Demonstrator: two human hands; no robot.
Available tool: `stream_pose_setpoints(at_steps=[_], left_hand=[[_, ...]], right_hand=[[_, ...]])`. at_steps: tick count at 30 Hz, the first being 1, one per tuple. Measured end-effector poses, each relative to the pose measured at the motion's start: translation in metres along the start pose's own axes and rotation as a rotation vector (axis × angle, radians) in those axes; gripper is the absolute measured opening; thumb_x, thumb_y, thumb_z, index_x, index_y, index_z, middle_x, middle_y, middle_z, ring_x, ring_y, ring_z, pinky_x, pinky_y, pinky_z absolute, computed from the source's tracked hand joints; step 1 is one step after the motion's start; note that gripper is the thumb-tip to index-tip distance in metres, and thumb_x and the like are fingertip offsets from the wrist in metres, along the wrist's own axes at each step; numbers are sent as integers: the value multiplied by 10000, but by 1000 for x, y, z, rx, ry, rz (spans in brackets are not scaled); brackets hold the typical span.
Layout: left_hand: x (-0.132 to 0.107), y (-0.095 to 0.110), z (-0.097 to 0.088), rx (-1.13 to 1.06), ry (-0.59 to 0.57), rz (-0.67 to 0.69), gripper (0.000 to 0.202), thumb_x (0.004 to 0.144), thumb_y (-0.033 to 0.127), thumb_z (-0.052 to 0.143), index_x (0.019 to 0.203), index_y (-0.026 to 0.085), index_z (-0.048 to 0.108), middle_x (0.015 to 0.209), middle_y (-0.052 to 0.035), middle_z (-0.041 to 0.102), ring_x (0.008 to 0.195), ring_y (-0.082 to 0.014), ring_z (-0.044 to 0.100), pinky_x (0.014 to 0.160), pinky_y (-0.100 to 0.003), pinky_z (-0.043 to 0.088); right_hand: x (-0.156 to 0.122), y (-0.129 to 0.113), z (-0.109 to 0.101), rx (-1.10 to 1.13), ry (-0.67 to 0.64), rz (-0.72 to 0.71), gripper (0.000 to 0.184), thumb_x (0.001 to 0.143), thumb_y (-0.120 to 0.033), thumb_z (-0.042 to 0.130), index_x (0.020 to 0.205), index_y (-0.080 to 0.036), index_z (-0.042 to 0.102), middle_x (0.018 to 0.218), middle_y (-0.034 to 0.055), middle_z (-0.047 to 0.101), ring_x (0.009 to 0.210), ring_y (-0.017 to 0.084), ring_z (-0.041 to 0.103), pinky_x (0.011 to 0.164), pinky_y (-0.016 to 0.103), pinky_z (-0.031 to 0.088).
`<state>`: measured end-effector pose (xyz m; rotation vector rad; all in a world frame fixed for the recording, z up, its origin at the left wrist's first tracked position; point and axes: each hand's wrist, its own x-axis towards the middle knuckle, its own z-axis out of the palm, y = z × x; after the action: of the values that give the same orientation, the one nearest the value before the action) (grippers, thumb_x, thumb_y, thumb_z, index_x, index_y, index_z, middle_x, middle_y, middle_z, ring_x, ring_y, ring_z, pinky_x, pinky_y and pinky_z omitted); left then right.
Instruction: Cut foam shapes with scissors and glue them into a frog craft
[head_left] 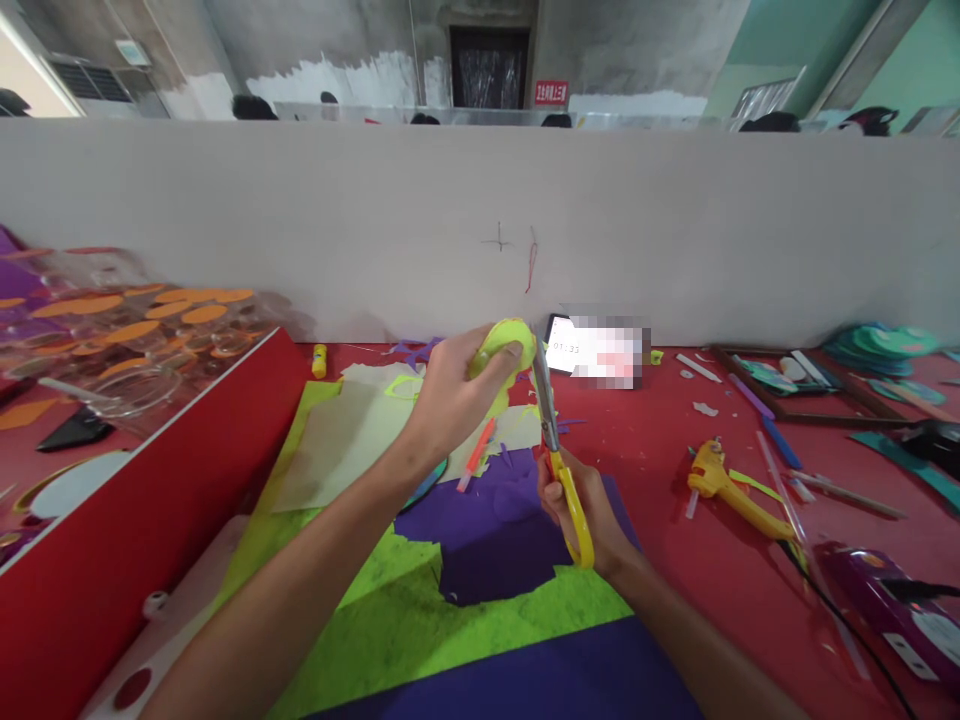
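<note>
My left hand (450,390) is closed around a small lime-green paper piece (504,347), held up above the table. My right hand (581,505) grips yellow-handled scissors (555,440), whose metal blades point up and meet the right edge of that green piece. Under both hands lie lime-green sheets (420,620) and purple sheets (495,530) of paper, with pale cream sheets (352,440) further back. An orange-pink stick (476,455) lies on the paper just below my left hand.
A yellow glue gun (731,490) with its cable lies right of the scissors. A phone (570,345) leans on the grey partition (480,220). A red box wall (150,500) stands left, clear containers with orange shapes (127,330) behind it. Pens, scraps and teal cut-outs (877,350) lie right.
</note>
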<state>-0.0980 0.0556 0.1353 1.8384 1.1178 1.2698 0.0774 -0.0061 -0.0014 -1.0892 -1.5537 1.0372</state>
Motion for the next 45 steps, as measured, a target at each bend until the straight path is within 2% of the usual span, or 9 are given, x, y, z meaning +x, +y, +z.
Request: stream_pose_setpoints(at_steps=[13, 22, 28, 33, 38, 45], left_hand=[[3, 4, -10, 18, -21, 5, 267, 929, 376, 570, 749, 180, 588, 614, 20, 485, 543, -96, 424, 488, -235, 316], [5, 4, -11, 73, -54, 21, 286, 919, 362, 571, 700, 181, 536, 608, 31, 410, 535, -88, 360, 476, -234, 285], [4, 4, -11, 138, -121, 41, 284, 926, 345, 553, 694, 185, 513, 621, 28, 384, 542, -91, 335, 476, -247, 250], [5, 6, -10, 162, -144, 58, 291, 911, 315, 552, 658, 187, 484, 608, 37, 353, 537, -89, 307, 489, -254, 242], [5, 5, -10, 156, -169, 62, 247, 910, 321, 538, 705, 183, 548, 629, 29, 397, 555, -93, 341, 491, -249, 267], [5, 6, -10, 172, -185, 53, 266, 907, 310, 531, 674, 186, 500, 626, 28, 387, 560, -94, 345, 492, -249, 263]], right_hand=[[0, -6, -1, -56, -5, -20, 413, 903, -600, 572, 776, -226, 452, 645, -45, 421, 551, 107, 358, 490, 251, 298], [3, 9, 3, 5, -31, -51, 367, 913, -585, 550, 887, -222, 501, 736, -11, 492, 594, 128, 397, 496, 261, 315], [3, 18, 7, 98, -46, -87, 397, 935, -633, 514, 983, -239, 513, 857, 17, 518, 701, 160, 476, 653, 313, 474], [3, 21, 8, 116, -23, -49, 469, 899, -715, 534, 960, -251, 525, 815, 9, 522, 670, 164, 486, 703, 330, 518], [3, 23, 7, 136, -24, -18, 554, 855, -785, 539, 974, -244, 534, 872, 21, 547, 715, 160, 513, 669, 288, 502], [1, 17, 7, 167, -14, -33, 501, 881, -714, 576, 954, -221, 520, 850, 5, 511, 659, 123, 449, 553, 241, 392]])
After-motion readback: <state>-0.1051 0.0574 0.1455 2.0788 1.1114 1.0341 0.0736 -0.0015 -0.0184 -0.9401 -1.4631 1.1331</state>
